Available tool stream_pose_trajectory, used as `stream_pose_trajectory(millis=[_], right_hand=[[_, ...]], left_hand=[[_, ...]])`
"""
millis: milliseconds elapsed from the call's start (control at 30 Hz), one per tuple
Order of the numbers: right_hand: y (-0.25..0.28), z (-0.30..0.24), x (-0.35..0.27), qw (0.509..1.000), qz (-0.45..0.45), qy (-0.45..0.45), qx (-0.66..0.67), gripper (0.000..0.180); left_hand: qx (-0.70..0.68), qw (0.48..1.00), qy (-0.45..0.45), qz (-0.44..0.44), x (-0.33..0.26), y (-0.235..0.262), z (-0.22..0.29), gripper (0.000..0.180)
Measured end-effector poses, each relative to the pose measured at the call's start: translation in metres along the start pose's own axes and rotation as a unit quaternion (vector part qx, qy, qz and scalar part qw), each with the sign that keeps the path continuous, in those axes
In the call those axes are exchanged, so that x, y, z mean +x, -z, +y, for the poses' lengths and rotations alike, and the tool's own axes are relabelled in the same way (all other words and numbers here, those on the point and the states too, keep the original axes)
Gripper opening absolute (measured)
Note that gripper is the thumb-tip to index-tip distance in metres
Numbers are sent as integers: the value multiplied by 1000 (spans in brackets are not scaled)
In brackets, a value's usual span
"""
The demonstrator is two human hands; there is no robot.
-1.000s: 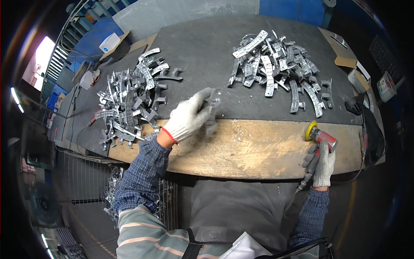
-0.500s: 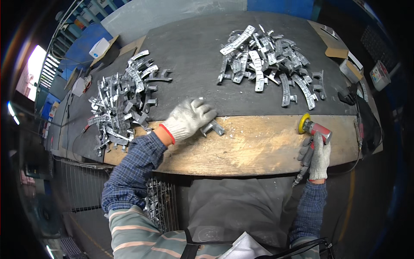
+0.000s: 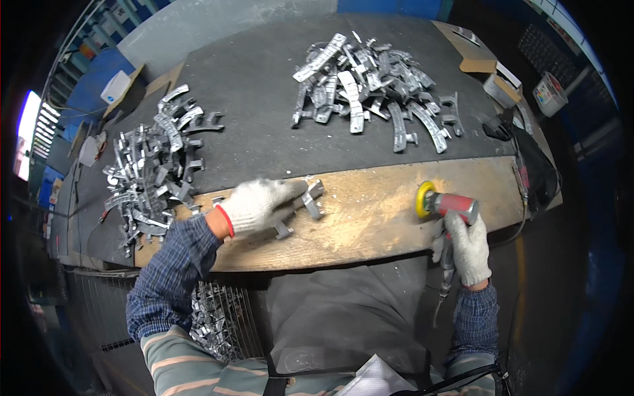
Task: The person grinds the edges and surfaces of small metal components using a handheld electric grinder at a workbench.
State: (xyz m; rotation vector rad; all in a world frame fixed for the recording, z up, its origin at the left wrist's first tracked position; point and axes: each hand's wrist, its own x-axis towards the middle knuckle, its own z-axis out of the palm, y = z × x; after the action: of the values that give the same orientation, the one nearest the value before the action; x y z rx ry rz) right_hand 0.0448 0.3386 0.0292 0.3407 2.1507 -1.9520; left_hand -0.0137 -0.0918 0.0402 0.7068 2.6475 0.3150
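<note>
My left hand (image 3: 259, 206), in a white knitted glove, is closed around a grey cast metal bracket (image 3: 313, 198) above the wooden strip of the bench. One end of the bracket sticks out past the fingertips, and another bit shows below the palm; the glove covers its middle. My right hand (image 3: 467, 245), gloved too, grips a red pneumatic sander (image 3: 456, 206) by its dark handle. The sander's yellow round pad (image 3: 422, 199) faces left, toward the bracket, with a gap of bare wood between them.
A pile of metal brackets (image 3: 158, 162) lies on the left of the dark mat (image 3: 251, 132), and another bracket pile (image 3: 376, 86) at the far right. A wire basket (image 3: 221, 317) of parts stands below the bench edge. An air hose (image 3: 524, 218) runs along the right side.
My left hand has turned with the bracket, so more of its end shows. The sander has risen a little nearer the left hand. The whole view has shifted, sliding the bench leftward.
</note>
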Motion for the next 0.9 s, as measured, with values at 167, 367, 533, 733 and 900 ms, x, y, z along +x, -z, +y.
stream_pose_trajectory(millis=[167,367,533,733,900], right_hand=[[-24,-30,-29,990,-72,-35,-113,47],[-33,-33,-41,923,-136,82,-349,67],[-44,-41,-45,894,-176,38,-410,74],[-59,-52,-48,875,-202,52,-438,75],[-67,-52,-44,852,-215,95,-467,76]], left_hand=[[-227,972,-46,32,14,-47,64,45],[-195,978,-43,65,23,-72,89,41],[-209,977,-12,34,20,-72,94,40],[-199,977,-31,72,20,-76,94,31],[-190,982,-3,13,21,-70,94,43]])
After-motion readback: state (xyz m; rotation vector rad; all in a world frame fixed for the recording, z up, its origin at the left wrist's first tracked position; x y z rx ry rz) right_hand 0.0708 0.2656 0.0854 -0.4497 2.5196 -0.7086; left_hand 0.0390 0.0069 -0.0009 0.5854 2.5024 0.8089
